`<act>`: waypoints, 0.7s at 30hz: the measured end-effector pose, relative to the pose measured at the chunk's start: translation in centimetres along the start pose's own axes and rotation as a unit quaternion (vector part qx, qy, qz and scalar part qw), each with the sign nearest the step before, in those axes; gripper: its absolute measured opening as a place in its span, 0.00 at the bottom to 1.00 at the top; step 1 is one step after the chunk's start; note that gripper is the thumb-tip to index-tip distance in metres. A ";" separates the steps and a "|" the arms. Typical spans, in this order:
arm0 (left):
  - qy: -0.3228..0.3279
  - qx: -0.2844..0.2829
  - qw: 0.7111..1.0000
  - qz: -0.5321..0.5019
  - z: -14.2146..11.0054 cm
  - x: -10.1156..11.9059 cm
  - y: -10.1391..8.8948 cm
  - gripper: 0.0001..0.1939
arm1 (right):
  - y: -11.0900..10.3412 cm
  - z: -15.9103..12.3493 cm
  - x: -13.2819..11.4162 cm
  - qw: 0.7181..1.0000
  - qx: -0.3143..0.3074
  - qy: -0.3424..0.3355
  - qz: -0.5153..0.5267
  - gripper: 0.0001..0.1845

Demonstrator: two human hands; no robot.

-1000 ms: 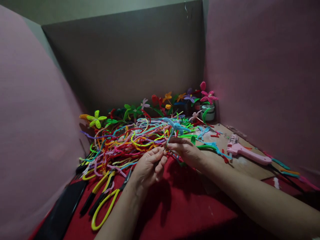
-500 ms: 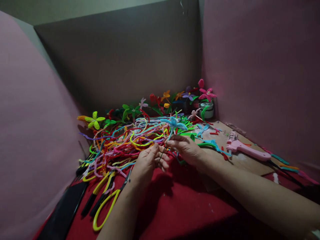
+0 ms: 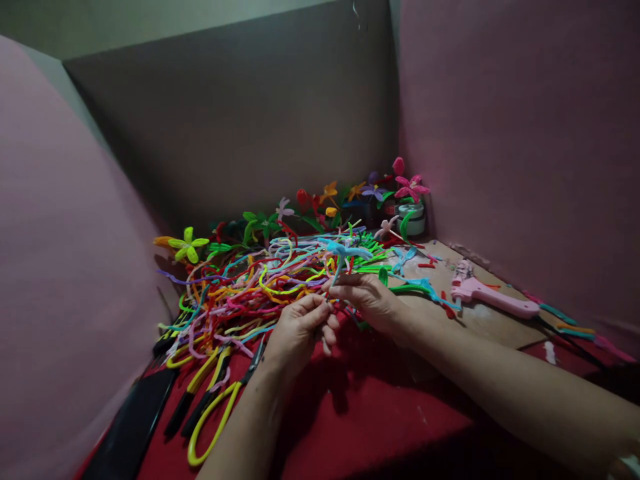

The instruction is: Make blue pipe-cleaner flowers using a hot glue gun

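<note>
A light blue pipe-cleaner flower (image 3: 345,251) stands upright over the heap, its petals spread at the top of a pale blue stem. My right hand (image 3: 364,297) pinches that stem just below the petals. Lower down, my left hand (image 3: 303,328) has thumb and forefinger closed at the stem's lower end, which the fingers mostly hide. Behind both hands spreads a tangled heap of coloured pipe cleaners (image 3: 240,288). More light blue petals (image 3: 404,259) lie on the board to the right, near a green and blue pipe-cleaner piece (image 3: 417,288).
A pink glue gun (image 3: 493,297) rests on a brown board (image 3: 505,333) at right. Yellow-handled scissors (image 3: 215,423) and pliers (image 3: 197,383) lie left of my left forearm, beside a black flat object (image 3: 133,420). Finished flowers (image 3: 187,245) line the back, with a jar (image 3: 411,219).
The flower has tipped, so its petals show more from the side. My left fingers have closed in on the lower stem, and the dark strand below is now hidden. The view shifted slightly.
</note>
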State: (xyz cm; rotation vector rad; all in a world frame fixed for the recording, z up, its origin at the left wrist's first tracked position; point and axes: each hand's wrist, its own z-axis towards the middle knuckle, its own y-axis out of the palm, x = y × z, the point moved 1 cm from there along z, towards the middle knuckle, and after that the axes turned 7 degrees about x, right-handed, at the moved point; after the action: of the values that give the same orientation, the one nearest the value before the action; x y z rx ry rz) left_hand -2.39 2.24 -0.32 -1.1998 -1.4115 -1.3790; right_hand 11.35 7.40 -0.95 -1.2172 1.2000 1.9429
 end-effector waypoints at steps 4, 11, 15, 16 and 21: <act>-0.010 -0.017 1.000 -0.024 -0.1 0.1 0.0 0.10 | 0.1 0.1 0.1 0.998 -0.009 0.009 0.054 0.05; -0.012 -0.065 0.997 -0.041 -0.3 -0.2 0.0 0.09 | 0.4 0.0 -0.1 0.996 -0.036 0.037 0.070 0.08; 0.003 -0.085 0.996 -0.010 -0.3 0.0 0.3 0.10 | 0.3 0.1 0.0 0.995 -0.044 0.031 0.089 0.08; 0.019 -0.070 0.997 0.013 -0.3 0.1 0.5 0.10 | 0.3 0.1 0.0 0.995 -0.037 0.024 0.084 0.07; 0.114 0.062 0.985 0.114 -0.4 0.5 1.0 0.06 | 0.3 -0.2 -0.5 0.999 0.039 -0.002 0.036 0.07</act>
State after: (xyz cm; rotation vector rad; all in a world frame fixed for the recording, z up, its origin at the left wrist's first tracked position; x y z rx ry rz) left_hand -1.54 1.80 0.46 -1.0505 -1.1439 -1.2085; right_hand 11.38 7.05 -0.42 -1.1451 1.3212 1.9297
